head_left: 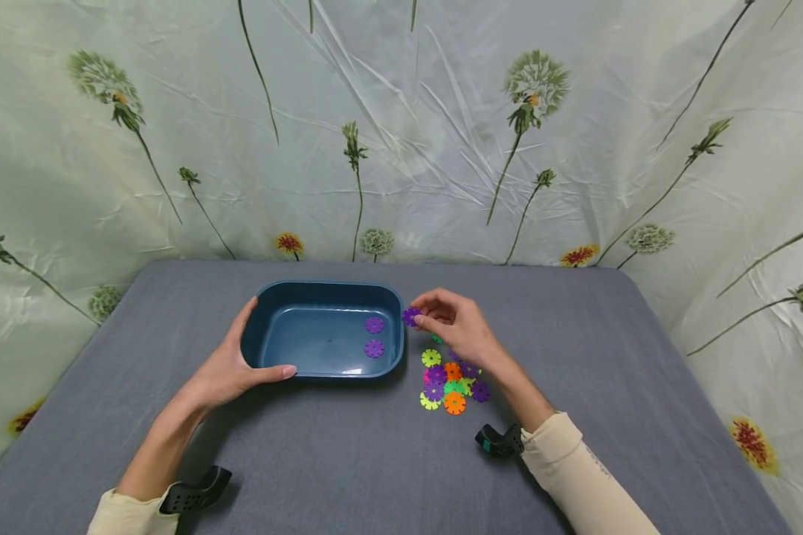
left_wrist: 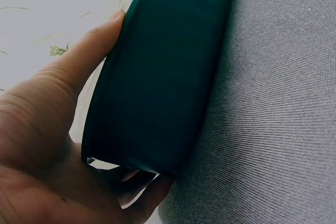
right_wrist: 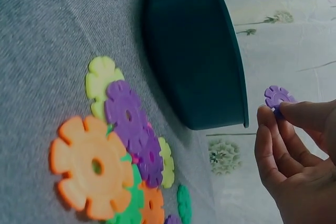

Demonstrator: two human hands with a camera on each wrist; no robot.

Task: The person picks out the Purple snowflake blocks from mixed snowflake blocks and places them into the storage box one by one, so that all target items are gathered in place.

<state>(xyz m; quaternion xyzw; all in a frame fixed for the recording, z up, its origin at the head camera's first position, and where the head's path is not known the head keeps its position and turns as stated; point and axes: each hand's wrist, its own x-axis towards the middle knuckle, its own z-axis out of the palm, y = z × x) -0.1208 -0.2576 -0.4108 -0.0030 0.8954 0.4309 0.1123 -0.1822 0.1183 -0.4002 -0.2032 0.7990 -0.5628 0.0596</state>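
Note:
A dark blue plastic bin (head_left: 328, 369) stands on the table with two purple notched discs (head_left: 375, 348) lying on its floor at the right. My left hand (head_left: 230, 368) grips the bin's left end, its thumb on the front rim; in the left wrist view the other fingers reach round the end wall. Just off the bin's right rim, my right hand (head_left: 462, 327) pinches another purple notched disc (right_wrist: 277, 96) between thumb and fingertips. Below that hand lies a loose pile of notched discs in several colours, among them an orange disc (head_left: 454, 403) and a yellow-green disc (head_left: 431, 358).
Grey cloth (head_left: 348, 453) covers the table. Behind it hangs a pale curtain (head_left: 428, 200) printed with dandelions. A black wrist device (head_left: 197, 492) is on the left forearm, and another black device (head_left: 500, 441) is on the right one.

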